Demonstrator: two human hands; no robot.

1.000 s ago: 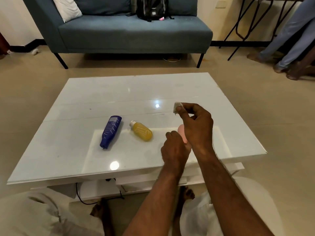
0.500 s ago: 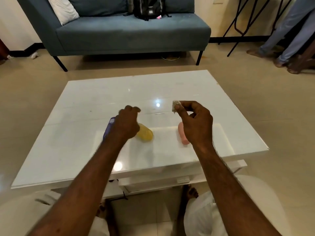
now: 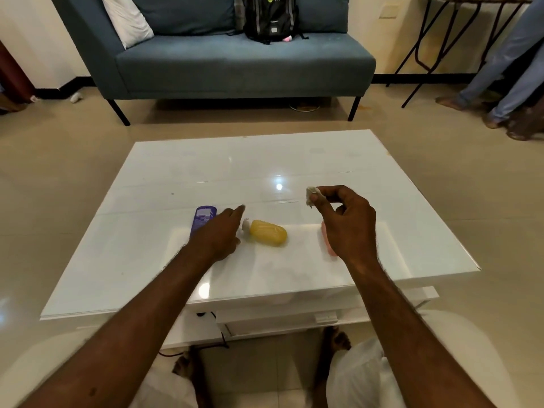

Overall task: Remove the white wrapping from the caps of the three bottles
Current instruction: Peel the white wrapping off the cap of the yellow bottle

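Head view. Right hand [image 3: 350, 228]: thumb and forefinger pinch a white wrapping scrap [image 3: 310, 196], raised above the table [image 3: 265, 160]. Pink bottle [image 3: 327, 244]: lying just beneath that hand, mostly hidden by it. Yellow bottle [image 3: 268, 232]: lying left of the pinch, its cap [image 3: 245, 224] wrapped in white. Left hand [image 3: 219, 234]: fingers extended, holding nothing, fingertips just beside that cap. Blue bottle [image 3: 203, 216]: farther left, lying partly under the left hand.
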